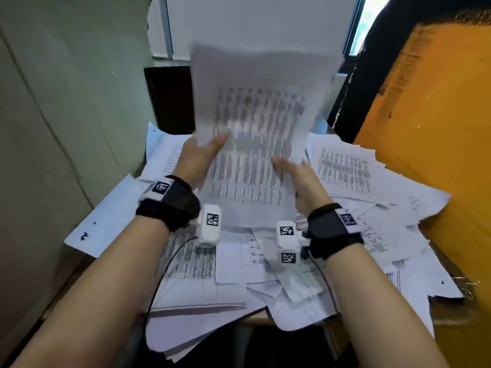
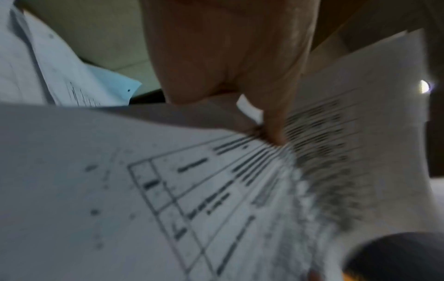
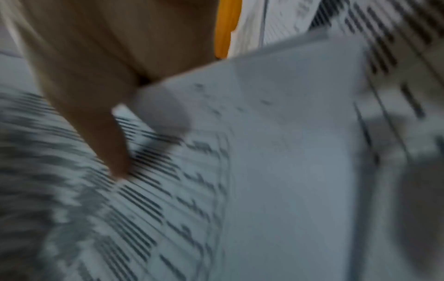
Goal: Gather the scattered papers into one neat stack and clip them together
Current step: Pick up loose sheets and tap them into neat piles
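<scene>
Both hands hold a bundle of printed sheets [image 1: 259, 134] up in the air over the table, blurred by motion. My left hand [image 1: 204, 152] pinches its left edge, thumb on the printed face [image 2: 273, 133]. At the right edge my right hand [image 1: 292, 168] grips the same bundle, thumb on the print [image 3: 120, 167], fingers behind the paper. Many more scattered papers [image 1: 353, 176] with tables and text cover the table below and hang over its front edge. No clip is plainly in view.
A cream cabinet wall [image 1: 53, 128] stands close on the left. On the right rises an orange panel [image 1: 438, 128] with a dark edge. A window [image 1: 265, 22] is behind. The table's front edge [image 1: 255, 318] shows under overhanging sheets. Cables run from both wrist cameras.
</scene>
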The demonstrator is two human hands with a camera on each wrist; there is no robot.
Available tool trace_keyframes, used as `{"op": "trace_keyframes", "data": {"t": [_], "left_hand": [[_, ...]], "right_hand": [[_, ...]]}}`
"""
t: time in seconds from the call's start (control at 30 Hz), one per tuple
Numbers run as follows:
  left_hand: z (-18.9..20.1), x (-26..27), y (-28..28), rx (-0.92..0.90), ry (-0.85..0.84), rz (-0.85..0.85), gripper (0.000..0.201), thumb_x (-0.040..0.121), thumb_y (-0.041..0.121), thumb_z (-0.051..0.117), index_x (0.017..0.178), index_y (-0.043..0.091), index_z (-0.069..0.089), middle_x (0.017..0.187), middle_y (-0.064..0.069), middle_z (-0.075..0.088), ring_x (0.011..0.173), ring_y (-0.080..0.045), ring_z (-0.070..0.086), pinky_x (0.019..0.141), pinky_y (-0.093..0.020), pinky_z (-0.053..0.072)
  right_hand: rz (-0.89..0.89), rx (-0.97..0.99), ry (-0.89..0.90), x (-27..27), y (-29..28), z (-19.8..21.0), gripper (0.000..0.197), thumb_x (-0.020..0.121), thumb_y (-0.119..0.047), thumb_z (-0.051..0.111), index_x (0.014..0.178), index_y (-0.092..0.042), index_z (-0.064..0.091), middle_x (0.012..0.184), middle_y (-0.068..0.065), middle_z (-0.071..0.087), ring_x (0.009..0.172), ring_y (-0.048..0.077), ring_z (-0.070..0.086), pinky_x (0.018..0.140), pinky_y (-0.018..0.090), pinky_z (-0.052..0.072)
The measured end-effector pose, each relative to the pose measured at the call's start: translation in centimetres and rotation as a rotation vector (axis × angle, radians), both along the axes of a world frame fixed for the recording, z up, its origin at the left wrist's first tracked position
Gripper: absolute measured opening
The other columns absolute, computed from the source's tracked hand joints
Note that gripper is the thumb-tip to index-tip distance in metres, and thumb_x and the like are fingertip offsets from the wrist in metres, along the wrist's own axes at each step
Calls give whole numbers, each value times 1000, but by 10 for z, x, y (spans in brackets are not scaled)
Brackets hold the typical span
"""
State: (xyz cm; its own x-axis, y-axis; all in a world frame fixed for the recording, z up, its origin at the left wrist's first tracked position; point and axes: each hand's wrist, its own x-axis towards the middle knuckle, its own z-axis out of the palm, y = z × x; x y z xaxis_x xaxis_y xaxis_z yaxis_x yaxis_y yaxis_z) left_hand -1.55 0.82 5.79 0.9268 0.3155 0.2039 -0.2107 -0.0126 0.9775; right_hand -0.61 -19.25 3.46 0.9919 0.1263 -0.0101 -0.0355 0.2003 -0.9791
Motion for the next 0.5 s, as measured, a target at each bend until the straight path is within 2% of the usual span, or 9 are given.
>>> {"op": "trace_keyframes", "data": {"t": [0.07, 0.1, 0.17, 0.23, 0.3, 0.33, 0.4, 0.43, 0.5], "left_hand": [[-12, -1, 15, 89, 56, 49, 18, 92, 13, 59, 108, 6, 64, 93, -1, 69, 62, 9, 62, 61, -9, 51], [-22, 0, 24, 99, 104, 94, 21, 90, 8, 60, 109, 2, 65, 102, -12, 70, 65, -1, 64, 64, -17, 53], [-39, 2, 43, 134, 248, 148, 33, 85, 5, 61, 117, -1, 61, 121, -23, 62, 80, -20, 64, 71, -23, 51], [-53, -2, 64, 234, 437, 165, 60, 79, 23, 68, 131, 0, 48, 135, -17, 51, 115, -31, 55, 95, -33, 45], [-72, -4, 87, 354, 617, 241, 103, 57, 48, 70, 141, 1, 34, 145, -19, 40, 131, -36, 41, 109, -44, 36], [-77, -9, 95, 390, 677, 263, 113, 53, 51, 69, 145, 2, 25, 148, -21, 34, 135, -36, 35, 112, -46, 32], [-79, -24, 100, 462, 741, 300, 109, 71, 44, 70, 150, 3, 6, 153, -23, 20, 140, -37, 25, 114, -44, 27], [-78, -32, 98, 497, 759, 302, 104, 79, 39, 69, 149, 1, 3, 153, -24, 20, 140, -38, 25, 112, -42, 29], [-77, -41, 99, 539, 781, 268, 89, 84, 29, 68, 144, -9, 15, 144, -27, 36, 132, -38, 38, 98, -37, 38]], "right_hand": [[73, -236, 44, -3, -4, -9, 23, 88, -5, 67, 106, 7, 59, 75, 2, 69, 69, 14, 66, 67, 24, 51], [106, -319, 67, -8, -4, -14, 10, 90, -6, 65, 95, 3, 62, 71, 0, 67, 64, 13, 63, 64, 23, 49], [64, -354, 126, -11, -6, -30, 7, 95, -4, 57, 90, -5, 61, 71, 3, 61, 60, 15, 57, 57, 24, 45], [-11, -373, 161, -5, -10, -50, 5, 94, -3, 55, 96, -6, 59, 76, 7, 58, 68, 21, 56, 62, 30, 47], [-35, -439, 176, 1, -14, -71, 19, 91, -7, 60, 110, -7, 58, 92, 12, 62, 86, 28, 59, 78, 37, 49], [-38, -445, 176, 4, -16, -79, 22, 91, -9, 62, 112, -6, 57, 96, 13, 63, 91, 29, 60, 81, 38, 47], [-57, -438, 162, 8, -19, -86, 19, 92, -10, 61, 110, -5, 56, 97, 14, 63, 90, 28, 59, 80, 37, 45], [-64, -433, 155, 9, -20, -88, 18, 92, -9, 60, 110, -5, 55, 97, 14, 62, 89, 29, 59, 82, 37, 46], [-73, -440, 145, 11, -21, -90, 21, 90, -10, 61, 111, -6, 56, 102, 16, 64, 96, 34, 62, 93, 44, 49]]}}
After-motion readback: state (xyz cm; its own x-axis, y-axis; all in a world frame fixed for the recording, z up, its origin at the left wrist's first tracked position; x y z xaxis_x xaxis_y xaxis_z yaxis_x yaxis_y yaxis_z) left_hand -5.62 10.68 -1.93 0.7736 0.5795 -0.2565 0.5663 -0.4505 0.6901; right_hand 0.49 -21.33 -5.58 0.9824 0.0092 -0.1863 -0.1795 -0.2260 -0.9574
